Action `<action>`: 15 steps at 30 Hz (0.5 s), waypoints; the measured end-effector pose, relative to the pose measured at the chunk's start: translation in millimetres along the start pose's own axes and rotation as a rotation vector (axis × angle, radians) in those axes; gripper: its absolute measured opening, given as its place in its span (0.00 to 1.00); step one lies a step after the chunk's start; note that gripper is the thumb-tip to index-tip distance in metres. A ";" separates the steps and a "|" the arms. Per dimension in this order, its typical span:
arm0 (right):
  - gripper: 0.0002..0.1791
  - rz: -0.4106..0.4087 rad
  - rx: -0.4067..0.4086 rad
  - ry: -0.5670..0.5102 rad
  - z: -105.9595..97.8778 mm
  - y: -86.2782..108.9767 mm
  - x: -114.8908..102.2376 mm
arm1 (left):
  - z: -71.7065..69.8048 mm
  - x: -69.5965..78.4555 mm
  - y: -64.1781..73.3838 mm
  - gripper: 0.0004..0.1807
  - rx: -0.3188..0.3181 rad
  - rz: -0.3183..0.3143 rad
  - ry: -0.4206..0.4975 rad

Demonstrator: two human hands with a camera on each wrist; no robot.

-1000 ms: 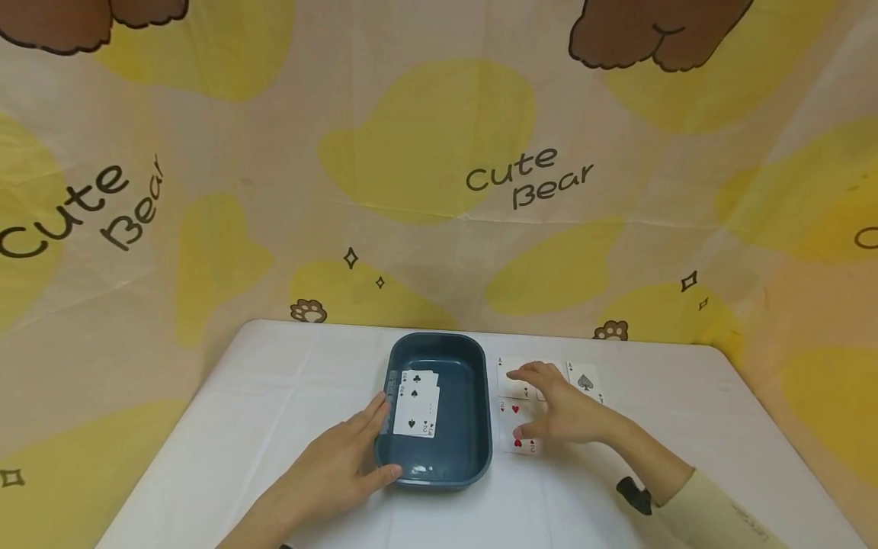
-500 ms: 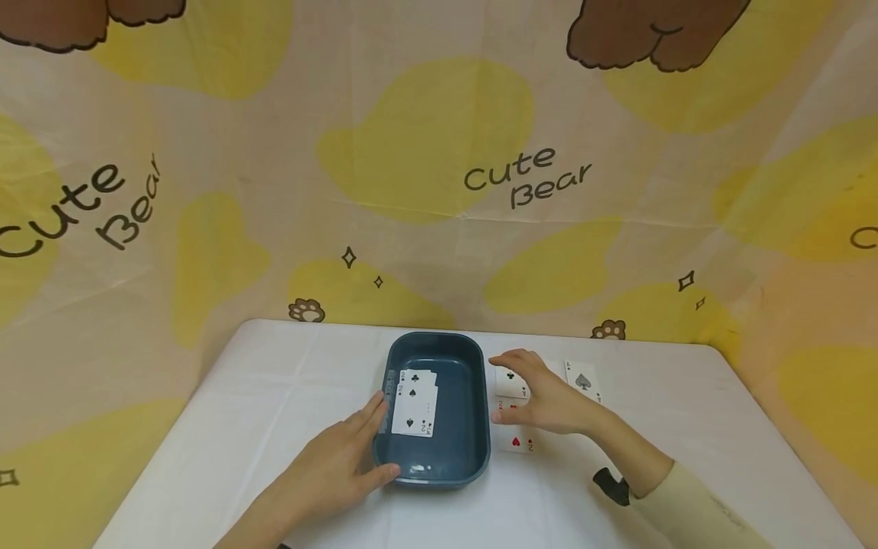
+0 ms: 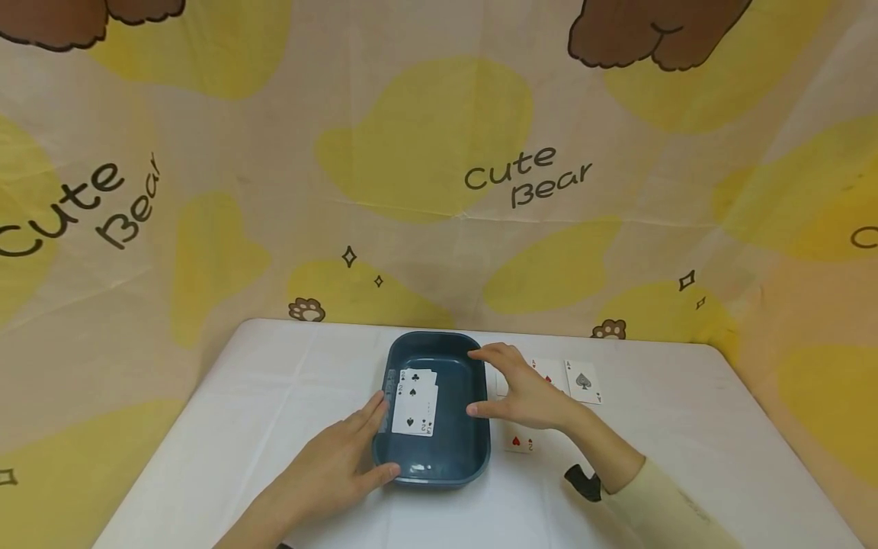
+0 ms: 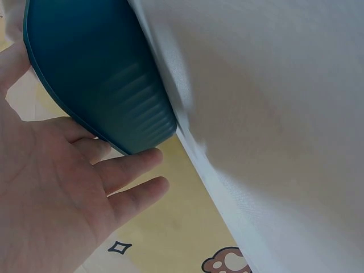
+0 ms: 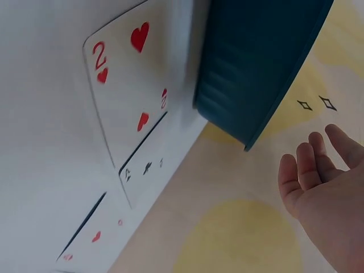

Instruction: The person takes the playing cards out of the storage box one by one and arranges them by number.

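Note:
A dark blue plastic basin [image 3: 456, 427] holds a small overlapping stack of playing cards [image 3: 414, 412], with a two of spades uppermost. My left hand [image 3: 336, 461] rests along the basin's left rim, its fingers [image 4: 133, 170] extended and touching the outer wall. Over the right rim reaches my right hand [image 3: 528, 393], thumb and fingers spread, nothing between them. Below it on the table lies a two of hearts [image 5: 125, 79], partly covered in the head view. Beside that card are an ace of clubs [image 5: 145, 168], mostly hidden by the hand, and a red ace [image 3: 549, 370].
An ace of spades [image 3: 583, 381] lies farthest right in the row of cards. The white-covered table [image 3: 274, 404] ends at a printed cloth backdrop [image 3: 425, 152]. A black strap [image 3: 583, 483] hangs at the right wrist.
My right hand has moved left from above the table cards to over the basin's right rim, uncovering the red ace. My left hand keeps its place on the basin.

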State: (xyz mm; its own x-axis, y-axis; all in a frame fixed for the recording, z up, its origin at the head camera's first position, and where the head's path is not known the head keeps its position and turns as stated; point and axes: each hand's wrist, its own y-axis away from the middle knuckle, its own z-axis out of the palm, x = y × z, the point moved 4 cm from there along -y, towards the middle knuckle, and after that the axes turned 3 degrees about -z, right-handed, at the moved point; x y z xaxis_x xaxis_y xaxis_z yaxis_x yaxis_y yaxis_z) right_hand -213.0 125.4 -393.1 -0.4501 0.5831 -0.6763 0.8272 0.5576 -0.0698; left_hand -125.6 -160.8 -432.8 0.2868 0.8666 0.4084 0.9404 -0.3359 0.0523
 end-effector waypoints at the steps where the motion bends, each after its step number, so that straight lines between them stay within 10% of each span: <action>1: 0.47 0.000 0.000 -0.004 1.4 -1.1 -0.5 | 0.0 0.1 -0.1 0.53 0.001 0.001 0.000; 15: 0.48 -0.003 -0.038 -0.017 25.9 -18.7 -5.9 | -0.8 1.0 -1.3 0.54 -0.015 -0.010 -0.004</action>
State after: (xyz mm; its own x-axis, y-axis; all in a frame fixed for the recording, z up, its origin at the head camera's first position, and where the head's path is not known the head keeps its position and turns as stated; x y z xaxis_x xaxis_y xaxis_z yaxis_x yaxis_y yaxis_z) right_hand -217.1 96.2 -406.9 -0.4459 0.5715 -0.6888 0.8125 0.5813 -0.0437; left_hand -126.7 -159.8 -431.7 0.2779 0.8714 0.4043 0.9406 -0.3324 0.0698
